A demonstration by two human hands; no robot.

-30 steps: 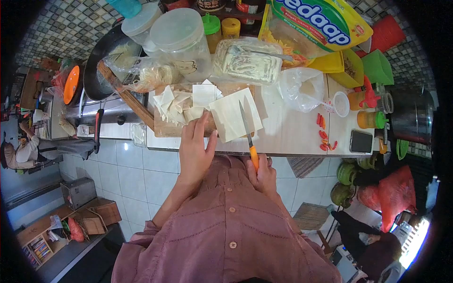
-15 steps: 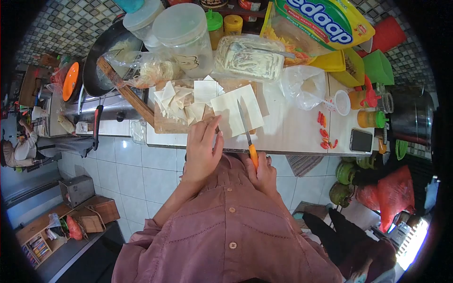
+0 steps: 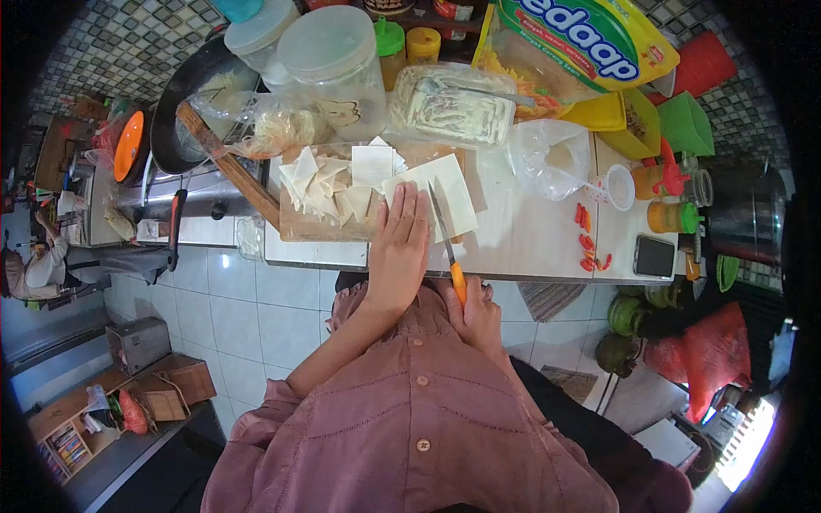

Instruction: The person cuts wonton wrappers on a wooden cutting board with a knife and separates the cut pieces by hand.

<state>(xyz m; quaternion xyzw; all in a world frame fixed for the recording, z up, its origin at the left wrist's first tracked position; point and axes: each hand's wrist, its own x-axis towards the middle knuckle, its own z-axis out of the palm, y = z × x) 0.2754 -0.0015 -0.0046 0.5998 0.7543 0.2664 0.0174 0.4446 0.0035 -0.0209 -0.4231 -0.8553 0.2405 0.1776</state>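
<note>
My left hand (image 3: 399, 248) lies flat, fingers together and stretched out, on the left part of a pale square dough wrapper sheet (image 3: 455, 192). My right hand (image 3: 477, 318) is closed around the orange handle of a knife (image 3: 444, 224). The blade rests along the sheet, just right of my left fingers, its tip pointing away from me. Under the sheet is a wooden cutting board (image 3: 299, 229). Left of the sheet lie a small stack of square wrappers (image 3: 371, 164) and a loose pile of cut wrapper pieces (image 3: 318, 190).
Behind the board stand a clear lidded jar (image 3: 333, 77) and a smeared plastic container (image 3: 462, 111). A wooden stick (image 3: 231, 167) lies at its left, near a black wok (image 3: 175, 128). To the right are a plastic bag (image 3: 552, 158), chopped red chillies (image 3: 587, 244) and a phone (image 3: 654, 255).
My left hand has moved right and forward, from the sheet's edge to lying flat on it. The knife and right hand have barely moved. Dark clothing at lower right has shifted.
</note>
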